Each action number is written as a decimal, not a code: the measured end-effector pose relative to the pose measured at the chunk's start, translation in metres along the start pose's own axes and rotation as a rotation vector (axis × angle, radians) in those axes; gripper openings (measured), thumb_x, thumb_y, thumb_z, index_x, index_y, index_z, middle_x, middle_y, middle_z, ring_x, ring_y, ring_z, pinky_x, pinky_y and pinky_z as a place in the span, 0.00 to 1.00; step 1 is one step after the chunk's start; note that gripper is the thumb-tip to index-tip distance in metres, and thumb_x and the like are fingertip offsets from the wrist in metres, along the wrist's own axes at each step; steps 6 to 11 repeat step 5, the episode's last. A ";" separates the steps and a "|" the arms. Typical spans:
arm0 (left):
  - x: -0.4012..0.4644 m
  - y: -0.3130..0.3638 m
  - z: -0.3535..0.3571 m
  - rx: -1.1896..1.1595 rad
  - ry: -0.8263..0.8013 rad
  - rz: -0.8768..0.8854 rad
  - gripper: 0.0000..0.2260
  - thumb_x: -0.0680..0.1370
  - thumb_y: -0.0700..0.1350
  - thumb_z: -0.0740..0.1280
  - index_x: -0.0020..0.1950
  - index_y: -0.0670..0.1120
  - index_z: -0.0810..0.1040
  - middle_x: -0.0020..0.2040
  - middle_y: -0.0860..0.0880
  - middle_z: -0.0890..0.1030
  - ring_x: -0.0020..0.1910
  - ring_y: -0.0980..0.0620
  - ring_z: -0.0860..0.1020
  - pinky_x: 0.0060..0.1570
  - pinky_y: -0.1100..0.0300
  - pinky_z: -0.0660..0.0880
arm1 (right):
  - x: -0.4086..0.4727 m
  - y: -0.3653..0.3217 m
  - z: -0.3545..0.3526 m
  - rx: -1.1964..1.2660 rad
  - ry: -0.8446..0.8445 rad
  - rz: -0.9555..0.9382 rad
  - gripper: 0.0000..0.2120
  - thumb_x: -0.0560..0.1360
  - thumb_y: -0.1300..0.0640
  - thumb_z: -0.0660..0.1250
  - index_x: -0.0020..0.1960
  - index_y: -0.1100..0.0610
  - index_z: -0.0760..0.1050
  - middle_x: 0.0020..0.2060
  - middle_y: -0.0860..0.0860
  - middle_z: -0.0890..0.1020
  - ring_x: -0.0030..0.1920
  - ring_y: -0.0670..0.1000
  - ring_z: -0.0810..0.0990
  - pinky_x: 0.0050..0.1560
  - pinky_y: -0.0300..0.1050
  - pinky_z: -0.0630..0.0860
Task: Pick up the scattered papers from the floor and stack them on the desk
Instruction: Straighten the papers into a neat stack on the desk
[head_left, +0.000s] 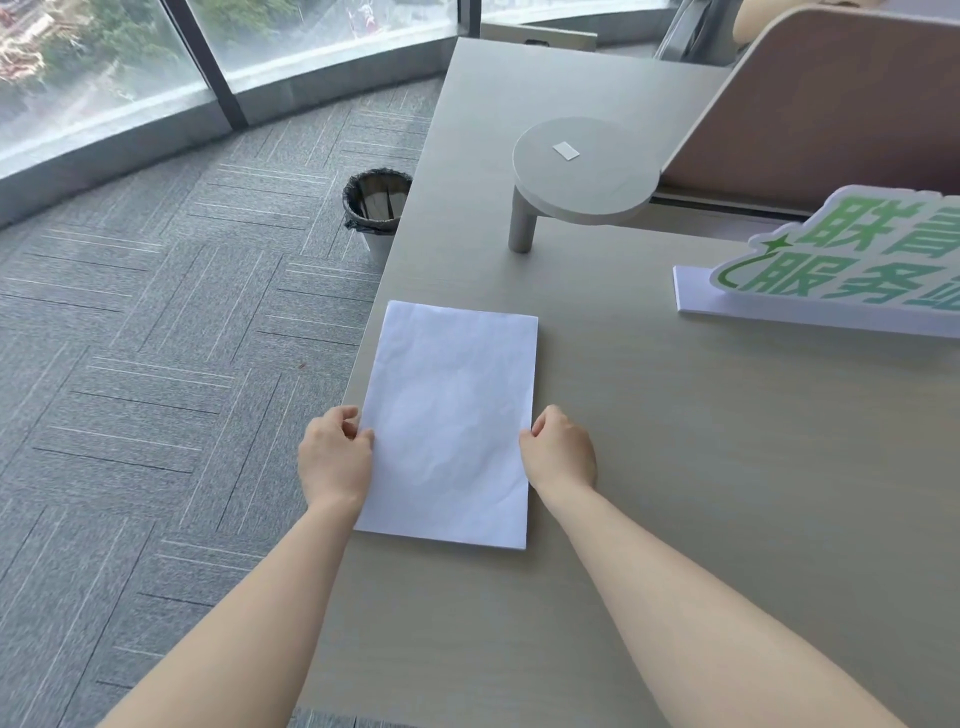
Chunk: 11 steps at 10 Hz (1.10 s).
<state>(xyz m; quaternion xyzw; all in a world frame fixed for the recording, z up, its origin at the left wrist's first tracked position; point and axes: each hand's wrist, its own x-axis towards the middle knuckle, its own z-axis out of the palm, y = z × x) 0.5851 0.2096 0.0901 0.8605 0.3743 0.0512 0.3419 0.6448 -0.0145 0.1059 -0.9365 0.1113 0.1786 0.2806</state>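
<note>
pale wood desk (675, 467) by grey carpet (130, 364) | white paper stack (449, 421) at desk's left edge | left hand (335, 457), right hand (561, 454) pinching its sides | carpet in view bare, looks nearly done

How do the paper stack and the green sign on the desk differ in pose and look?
The paper stack lies flat near the desk's left edge; the green sign stands upright on a white base farther right. The paper stack is plain white and slightly creased; the green sign carries large green characters. The left hand and right hand touch only the paper stack. Both rest on the desk.
</note>
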 end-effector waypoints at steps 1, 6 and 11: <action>-0.002 0.000 -0.002 -0.014 0.007 0.030 0.15 0.74 0.41 0.67 0.60 0.45 0.78 0.51 0.45 0.78 0.48 0.48 0.75 0.52 0.56 0.68 | -0.003 0.004 0.001 0.046 -0.005 -0.008 0.06 0.78 0.56 0.59 0.44 0.57 0.68 0.34 0.48 0.73 0.34 0.52 0.71 0.28 0.44 0.62; -0.071 -0.008 -0.026 -0.160 0.128 0.068 0.07 0.77 0.39 0.65 0.51 0.43 0.81 0.47 0.45 0.79 0.45 0.49 0.76 0.49 0.56 0.70 | -0.042 0.084 -0.018 0.294 -0.103 0.082 0.09 0.74 0.55 0.61 0.35 0.54 0.71 0.30 0.52 0.80 0.34 0.57 0.81 0.37 0.51 0.79; -0.071 -0.008 -0.026 -0.160 0.128 0.068 0.07 0.77 0.39 0.65 0.51 0.43 0.81 0.47 0.45 0.79 0.45 0.49 0.76 0.49 0.56 0.70 | -0.042 0.084 -0.018 0.294 -0.103 0.082 0.09 0.74 0.55 0.61 0.35 0.54 0.71 0.30 0.52 0.80 0.34 0.57 0.81 0.37 0.51 0.79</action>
